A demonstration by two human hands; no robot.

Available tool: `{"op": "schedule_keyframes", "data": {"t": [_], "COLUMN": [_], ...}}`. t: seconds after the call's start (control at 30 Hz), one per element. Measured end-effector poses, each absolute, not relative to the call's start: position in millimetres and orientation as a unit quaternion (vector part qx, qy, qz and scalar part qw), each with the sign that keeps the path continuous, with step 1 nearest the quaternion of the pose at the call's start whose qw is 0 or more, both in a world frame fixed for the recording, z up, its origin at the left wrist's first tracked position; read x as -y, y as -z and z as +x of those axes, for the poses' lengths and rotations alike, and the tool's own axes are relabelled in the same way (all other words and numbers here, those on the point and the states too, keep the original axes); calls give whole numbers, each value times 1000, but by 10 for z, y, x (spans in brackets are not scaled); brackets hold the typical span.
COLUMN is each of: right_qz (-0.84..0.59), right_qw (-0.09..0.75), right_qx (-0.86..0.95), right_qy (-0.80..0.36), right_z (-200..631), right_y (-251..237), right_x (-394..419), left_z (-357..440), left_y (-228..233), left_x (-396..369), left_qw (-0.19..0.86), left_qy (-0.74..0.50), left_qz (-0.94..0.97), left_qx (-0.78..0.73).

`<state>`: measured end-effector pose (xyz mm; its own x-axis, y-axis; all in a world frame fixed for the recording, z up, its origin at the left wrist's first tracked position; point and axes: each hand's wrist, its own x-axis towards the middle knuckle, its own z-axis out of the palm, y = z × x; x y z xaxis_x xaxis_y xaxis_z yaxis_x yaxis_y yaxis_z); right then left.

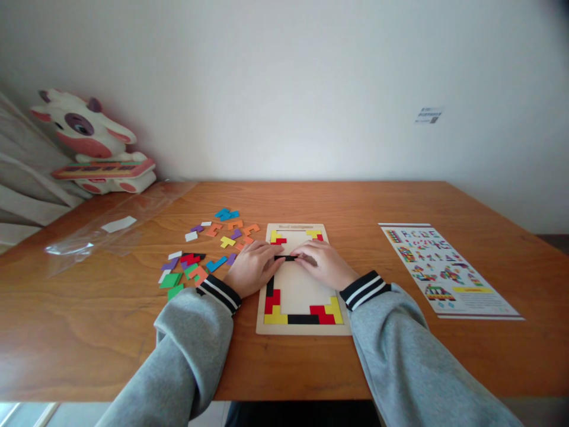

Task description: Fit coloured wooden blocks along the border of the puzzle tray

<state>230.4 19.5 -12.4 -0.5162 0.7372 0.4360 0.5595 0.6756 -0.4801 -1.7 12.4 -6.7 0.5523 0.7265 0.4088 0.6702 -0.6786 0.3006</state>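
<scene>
A black bar-shaped puzzle piece (288,258) is held level over the puzzle board, one end in each hand. My left hand (254,265) pinches its left end, and the fingers of my right hand (326,263) close on the right end. Beneath them lies the pale wooden puzzle board (261,330), upright to my view. Yellow, red and black pieces line parts of its inner border, among them a black bar (303,319) along the near side and a yellow piece (275,316) in the near left corner. My hands hide portions of both long sides.
Loose coloured pieces, such as a green one (171,280) and a blue one (216,264), lie scattered left of the board. A printed pattern sheet (448,267) rests at the right. Farther left are a clear plastic bag (89,237) and a cow-shaped toy keyboard (104,169).
</scene>
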Motion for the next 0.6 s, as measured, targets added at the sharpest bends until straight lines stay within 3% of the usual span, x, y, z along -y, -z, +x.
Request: {"op": "schedule_keyframes", "data": {"t": [0.23, 0.6], "right_qz": [-373, -391], "right_qw": [263, 313], "right_qx": [888, 860], "right_qy": [-60, -100], "right_z": [2453, 2371], "right_y": [92, 199], "right_x": [-217, -216], "left_z": [-17, -24], "left_y": [43, 112], "left_x": [-113, -135], "left_qw": [33, 26], "left_qy": [-236, -260], "left_qz": [886, 885], "left_qx": [-398, -385]}}
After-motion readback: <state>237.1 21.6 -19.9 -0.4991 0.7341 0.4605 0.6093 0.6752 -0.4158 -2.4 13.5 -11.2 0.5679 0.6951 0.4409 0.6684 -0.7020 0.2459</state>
